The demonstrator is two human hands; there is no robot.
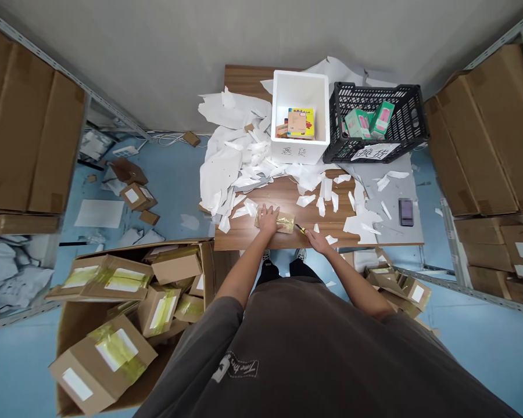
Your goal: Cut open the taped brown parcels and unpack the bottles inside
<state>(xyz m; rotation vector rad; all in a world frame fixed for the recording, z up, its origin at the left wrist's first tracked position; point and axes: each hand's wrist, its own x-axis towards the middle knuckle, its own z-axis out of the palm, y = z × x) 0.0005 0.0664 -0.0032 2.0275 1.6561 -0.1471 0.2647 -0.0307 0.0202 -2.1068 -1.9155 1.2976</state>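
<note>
My left hand [268, 219] lies flat, fingers spread, on a small cardboard parcel wrapped in yellow tape [284, 223] near the front edge of the wooden table [253, 235]. My right hand [319, 240] is closed round a small yellow-handled cutter [300, 229], whose tip points at the parcel's right end.
Torn white paper [233, 157] litters the table. At its back stand a white foam box [300, 119] with colourful packs and a black crate [377, 122] with green boxes. A phone [405, 211] lies right. A big carton of taped parcels [126, 302] sits left; shelves of cartons flank both sides.
</note>
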